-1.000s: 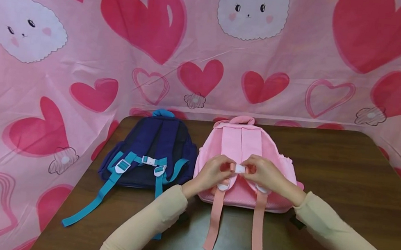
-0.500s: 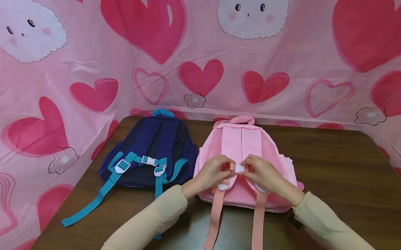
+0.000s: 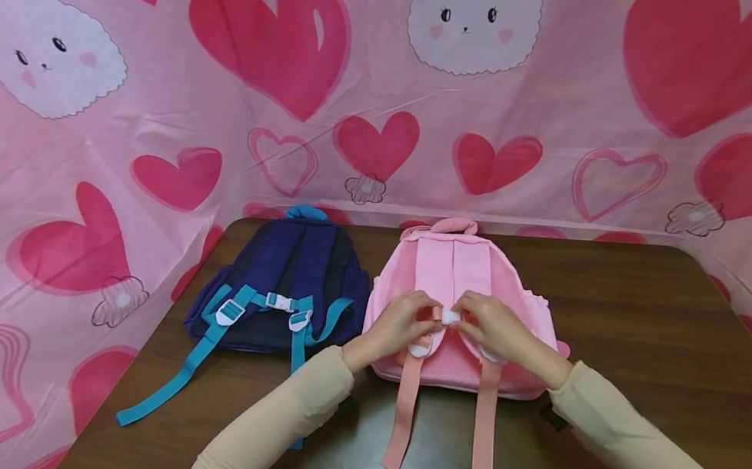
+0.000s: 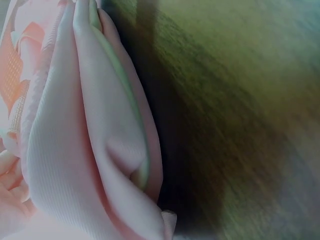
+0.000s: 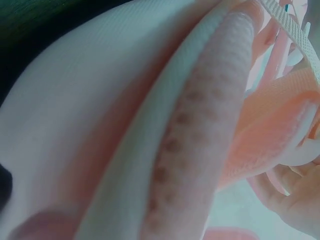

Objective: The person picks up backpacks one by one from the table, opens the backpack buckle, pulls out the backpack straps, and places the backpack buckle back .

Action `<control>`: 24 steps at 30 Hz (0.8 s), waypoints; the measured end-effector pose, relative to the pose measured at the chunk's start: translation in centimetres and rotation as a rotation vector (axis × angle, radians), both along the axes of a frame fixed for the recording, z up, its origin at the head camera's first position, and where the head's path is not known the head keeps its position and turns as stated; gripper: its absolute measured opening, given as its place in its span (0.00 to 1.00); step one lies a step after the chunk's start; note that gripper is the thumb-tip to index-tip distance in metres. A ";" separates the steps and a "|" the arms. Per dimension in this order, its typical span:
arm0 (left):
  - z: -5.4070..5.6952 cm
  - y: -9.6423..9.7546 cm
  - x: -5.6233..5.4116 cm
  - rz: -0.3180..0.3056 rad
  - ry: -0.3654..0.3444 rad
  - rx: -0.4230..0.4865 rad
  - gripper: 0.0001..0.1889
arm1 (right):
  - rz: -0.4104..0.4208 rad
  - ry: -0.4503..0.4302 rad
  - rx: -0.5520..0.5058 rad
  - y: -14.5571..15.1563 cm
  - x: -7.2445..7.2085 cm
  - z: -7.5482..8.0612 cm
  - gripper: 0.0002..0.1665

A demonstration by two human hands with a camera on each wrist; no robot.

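Note:
A pink backpack (image 3: 400,268) lies on the table with its back panel and straps facing up. Across its two shoulder straps sits a small white buckle (image 3: 450,316) on peach webbing. On the left side of this buckle, my left hand (image 3: 397,322) pinches the webbing between thumb and fingers. My right hand (image 3: 498,326) pinches the buckle's right side. The fingertips partly cover the buckle, so whether its halves are fully joined cannot be told. In the right wrist view a bit of the hand (image 5: 302,200) shows beside the peach strap (image 5: 275,130).
Left of the pink one lies a navy backpack (image 3: 262,252) with turquoise straps and its white buckle (image 3: 280,302) fastened. Two peach strap ends (image 3: 484,432) hang toward the front of the brown table (image 3: 652,320). A pink heart-patterned cloth (image 3: 368,56) stands behind.

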State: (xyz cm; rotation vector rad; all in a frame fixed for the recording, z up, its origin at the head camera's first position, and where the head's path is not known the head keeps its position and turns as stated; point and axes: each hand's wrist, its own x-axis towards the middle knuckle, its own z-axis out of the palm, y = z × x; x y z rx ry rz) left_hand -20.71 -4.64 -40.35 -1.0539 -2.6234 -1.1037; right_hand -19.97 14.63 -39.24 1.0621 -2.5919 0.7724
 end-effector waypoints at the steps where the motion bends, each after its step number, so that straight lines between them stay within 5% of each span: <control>1: 0.0 0.0 0.0 -0.001 0.002 -0.001 0.11 | 0.006 0.011 0.001 0.0 0.0 0.0 0.08; 24: 0.2 -0.8 -0.2 0.087 -0.071 0.234 0.13 | 0.021 -0.067 -0.100 2.6 0.4 -0.5 0.09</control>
